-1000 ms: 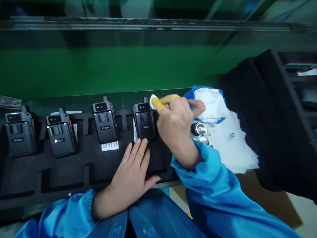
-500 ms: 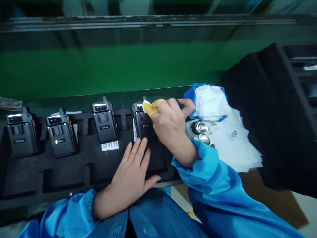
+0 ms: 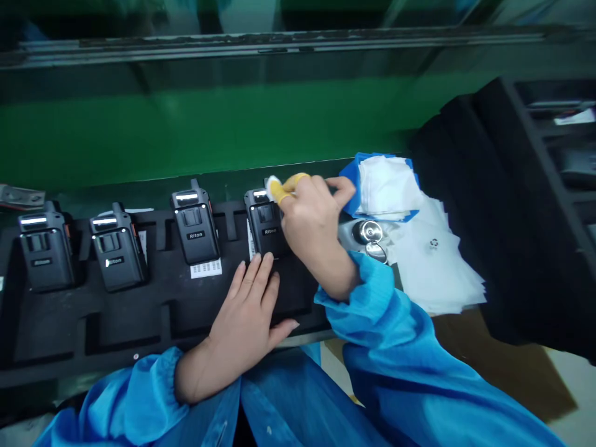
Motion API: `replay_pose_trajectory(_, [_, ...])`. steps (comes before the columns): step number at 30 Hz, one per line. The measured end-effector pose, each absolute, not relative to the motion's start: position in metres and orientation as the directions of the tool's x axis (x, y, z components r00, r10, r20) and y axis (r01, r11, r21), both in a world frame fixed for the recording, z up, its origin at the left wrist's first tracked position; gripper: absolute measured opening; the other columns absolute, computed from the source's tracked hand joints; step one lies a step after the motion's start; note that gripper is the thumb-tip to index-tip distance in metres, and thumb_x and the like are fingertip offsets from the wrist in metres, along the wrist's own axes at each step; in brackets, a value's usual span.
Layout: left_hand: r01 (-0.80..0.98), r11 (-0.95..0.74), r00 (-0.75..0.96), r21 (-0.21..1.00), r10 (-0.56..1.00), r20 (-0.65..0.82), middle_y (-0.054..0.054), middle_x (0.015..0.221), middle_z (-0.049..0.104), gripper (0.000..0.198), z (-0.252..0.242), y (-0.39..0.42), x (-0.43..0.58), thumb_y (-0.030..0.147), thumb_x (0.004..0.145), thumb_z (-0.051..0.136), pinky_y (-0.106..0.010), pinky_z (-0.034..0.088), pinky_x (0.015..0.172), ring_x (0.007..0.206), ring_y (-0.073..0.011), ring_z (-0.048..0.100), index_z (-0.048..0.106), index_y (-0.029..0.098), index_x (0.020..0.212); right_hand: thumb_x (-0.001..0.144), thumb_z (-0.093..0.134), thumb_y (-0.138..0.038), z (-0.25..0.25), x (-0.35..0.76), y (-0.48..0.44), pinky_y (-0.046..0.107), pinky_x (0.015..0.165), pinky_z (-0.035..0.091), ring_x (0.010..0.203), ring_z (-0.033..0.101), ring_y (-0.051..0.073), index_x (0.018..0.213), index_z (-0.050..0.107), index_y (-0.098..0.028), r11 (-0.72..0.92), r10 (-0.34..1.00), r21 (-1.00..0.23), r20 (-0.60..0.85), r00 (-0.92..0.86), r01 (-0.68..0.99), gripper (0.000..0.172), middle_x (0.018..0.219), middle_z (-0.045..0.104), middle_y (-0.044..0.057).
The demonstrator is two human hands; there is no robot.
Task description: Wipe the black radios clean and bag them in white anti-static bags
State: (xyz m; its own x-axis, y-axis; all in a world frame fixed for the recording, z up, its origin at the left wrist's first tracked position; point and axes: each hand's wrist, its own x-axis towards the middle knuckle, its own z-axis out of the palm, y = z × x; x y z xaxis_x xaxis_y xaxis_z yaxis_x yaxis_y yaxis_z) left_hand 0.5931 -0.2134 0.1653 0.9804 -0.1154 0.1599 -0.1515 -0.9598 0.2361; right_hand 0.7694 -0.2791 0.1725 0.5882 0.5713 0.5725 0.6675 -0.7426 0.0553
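My right hand (image 3: 311, 217), with yellow covers on two fingers, pinches a small white wipe (image 3: 272, 186). It presses the wipe at the top of a black walkie-talkie (image 3: 267, 231) marked "Riton", by the antenna base. Flat and with fingers stretched out, my left hand (image 3: 246, 310) rests on the black foam tray (image 3: 125, 329), fingertips at the lower end of that walkie-talkie. To the left lie a second walkie-talkie (image 3: 195, 233) with a white barcode label (image 3: 206, 268) below it, and two more, a walkie-talkie (image 3: 118, 251) and another walkie-talkie (image 3: 46, 254).
Right of my hand stands a blue box (image 3: 354, 180) of white wipes (image 3: 388, 186). Near it are a metal-topped bottle (image 3: 370, 232) and a stack of white bags (image 3: 433, 261). Black foam trays (image 3: 503, 205) lean at the far right; a green panel (image 3: 209, 124) runs behind.
My right hand has shifted the wipe slightly upward along the walkie-talkie's top, toward the antenna. My left hand stays flat in place. The whole view has moved a little.
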Motion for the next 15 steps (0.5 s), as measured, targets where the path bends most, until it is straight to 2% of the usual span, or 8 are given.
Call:
replay_pose_trajectory(4, [-0.173,-0.957,0.975,0.234,-0.133,0.180,-0.025,0.147,0.046,0.061,0.167,-0.212,0.594,0.052,0.092,0.047,-0.053,0.038,0.111,0.137,-0.0373,0.043,0.059,0.003,0.127,0.090,0.040,-0.008,0.170,0.760,-0.305,0.039,0.085,0.020,0.079,0.041,0.016,0.063,0.060,-0.019,-0.773,0.530,0.058,0.606,0.593,0.632,0.035,0.078,0.055,0.002])
replay_pose_trajectory(9, [-0.160,-0.958,0.978,0.237,-0.122,0.169,-0.026,0.144,0.048,0.063,0.166,-0.212,0.595,0.053,0.092,0.047,-0.055,0.037,0.111,0.136,-0.0379,0.045,0.058,0.002,0.127,0.089,0.050,-0.013,0.167,0.731,-0.316,0.038,0.092,0.020,0.080,0.042,0.014,0.061,0.062,-0.022,-0.554,0.696,0.104,0.602,0.391,0.826,0.032,0.078,0.060,-0.001])
replay_pose_trajectory(11, [-0.161,-0.959,0.978,0.234,-0.122,0.172,-0.026,0.144,0.049,0.064,0.165,-0.212,0.595,0.053,0.092,0.048,-0.055,0.037,0.111,0.136,-0.0381,0.045,0.057,0.002,0.128,0.089,0.052,-0.012,0.164,0.728,-0.316,0.038,0.094,0.018,0.081,0.042,0.013,0.060,0.062,-0.021,-0.508,0.716,0.104,0.603,0.352,0.855,0.032,0.078,0.060,-0.002])
replay_pose_trajectory(15, [-0.171,-0.954,0.978,0.247,-0.134,0.160,-0.026,0.148,0.043,0.061,0.165,-0.212,0.595,0.052,0.092,0.047,-0.056,0.035,0.112,0.139,-0.0380,0.041,0.058,0.003,0.127,0.091,0.049,-0.012,0.162,0.731,-0.320,0.037,0.092,0.018,0.081,0.043,0.014,0.064,0.064,-0.022,-0.632,0.661,0.129,0.604,0.445,0.764,0.032,0.075,0.059,-0.002])
